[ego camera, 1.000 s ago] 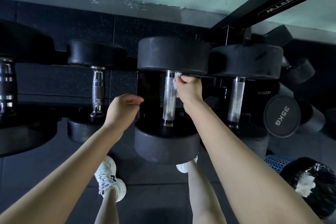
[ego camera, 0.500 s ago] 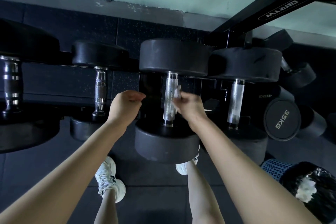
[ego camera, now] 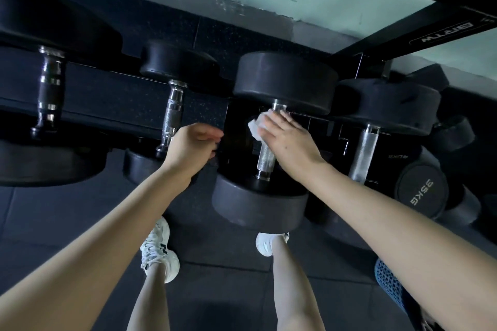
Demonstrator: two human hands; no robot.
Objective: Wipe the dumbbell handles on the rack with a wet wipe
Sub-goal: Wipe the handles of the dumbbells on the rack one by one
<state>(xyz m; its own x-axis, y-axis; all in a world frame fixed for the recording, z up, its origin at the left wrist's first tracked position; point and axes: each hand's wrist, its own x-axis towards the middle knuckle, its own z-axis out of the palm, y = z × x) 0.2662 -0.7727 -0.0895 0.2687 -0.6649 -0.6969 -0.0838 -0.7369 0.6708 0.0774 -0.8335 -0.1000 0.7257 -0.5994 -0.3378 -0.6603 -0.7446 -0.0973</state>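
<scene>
Dumbbell handle [ego camera: 266, 154]: knurled steel bar between two black rubber heads, lying on the rack [ego camera: 403, 43] toward its right end, with one neighbouring dumbbell [ego camera: 387, 105] between it and the upright. Was covered at its far end, just below the far head [ego camera: 285, 80], by the wet wipe [ego camera: 254, 126], with a crumpled white corner poking out to the left. Was pressed there by the right hand [ego camera: 289, 140], fingers laid nearly straight across wipe and bar, not clenched; thumb hard to make out. Left hand [ego camera: 191, 148] just beside, off the bar, fingers loosely curled round nothing visible.

Looked heavy and rigid, so judged unlikely to roll or shift under a wiping stroke; needed no lifting. Knurling judged rough enough to drag at and perhaps shred a thin, limp, damp wipe. Best taken by wrapping wipe and fingers round the bar's middle, then sliding toward the bare near end while twisting.
</scene>
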